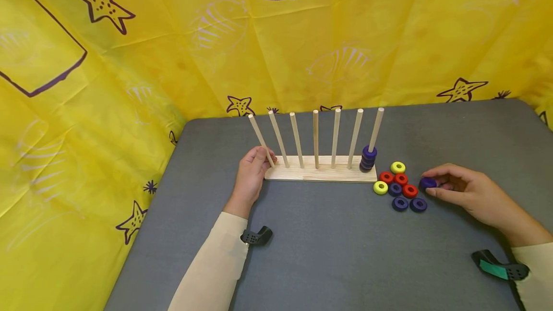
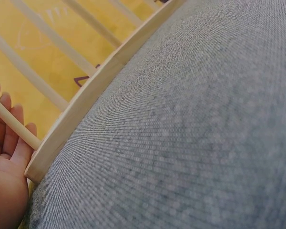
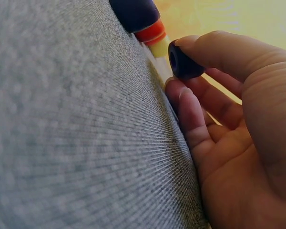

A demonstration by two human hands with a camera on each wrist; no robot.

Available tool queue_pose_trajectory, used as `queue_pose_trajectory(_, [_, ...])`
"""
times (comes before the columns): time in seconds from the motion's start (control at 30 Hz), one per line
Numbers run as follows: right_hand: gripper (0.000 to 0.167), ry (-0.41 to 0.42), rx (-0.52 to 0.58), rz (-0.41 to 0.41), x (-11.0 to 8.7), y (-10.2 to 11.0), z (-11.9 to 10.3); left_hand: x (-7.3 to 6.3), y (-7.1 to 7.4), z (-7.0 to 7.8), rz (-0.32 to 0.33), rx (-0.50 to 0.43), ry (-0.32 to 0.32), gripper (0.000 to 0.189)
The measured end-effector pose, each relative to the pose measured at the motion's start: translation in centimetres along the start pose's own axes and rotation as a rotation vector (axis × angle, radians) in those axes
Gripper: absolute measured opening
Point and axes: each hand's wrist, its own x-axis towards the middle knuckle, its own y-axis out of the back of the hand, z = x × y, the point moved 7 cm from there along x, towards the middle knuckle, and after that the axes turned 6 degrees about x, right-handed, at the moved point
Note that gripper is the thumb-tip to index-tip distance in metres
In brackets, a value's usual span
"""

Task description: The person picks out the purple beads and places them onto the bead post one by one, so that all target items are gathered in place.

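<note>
A wooden peg rack [image 1: 319, 173] stands on the grey table, with a row of several upright pegs. My left hand [image 1: 255, 169] holds its left end, fingers curling behind the leftmost peg [image 2: 14, 123]. Dark blue rings [image 1: 368, 159] are stacked on the rightmost peg. To the right of the rack, my right hand [image 1: 471, 193] pinches a dark blue ring [image 3: 183, 62] between thumb and fingertips, low over the table. Loose rings lie between that hand and the rack: red [image 1: 410, 191], yellow [image 1: 380, 187] and dark blue [image 1: 400, 204].
The grey tabletop [image 1: 328, 253] extends in front of the rack and to both sides. A yellow cloth [image 1: 276, 56] with drawn starfish and fish hangs behind the table and along its left side. Dark bands [image 1: 257, 236] sit at both wrists.
</note>
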Motion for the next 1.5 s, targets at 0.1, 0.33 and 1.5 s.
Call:
queue_pose_trajectory(0.1, [0.034, -0.009, -0.013, 0.008, 0.0, 0.1, 0.0, 0.0, 0.0, 0.0, -0.003, -0.01, 0.0, 0.039])
queue_pose_trajectory(0.33, [0.032, -0.039, -0.03, 0.027, -0.1, 0.3, 0.1, 0.1, -0.1, 0.0, -0.001, -0.011, 0.007, 0.036])
queue_pose_trajectory(1.5, [0.036, 0.022, 0.038, 0.152, 0.4, 0.9, -2.8, 0.0, 0.0, 0.0, -0.015, -0.02, -0.006, 0.047])
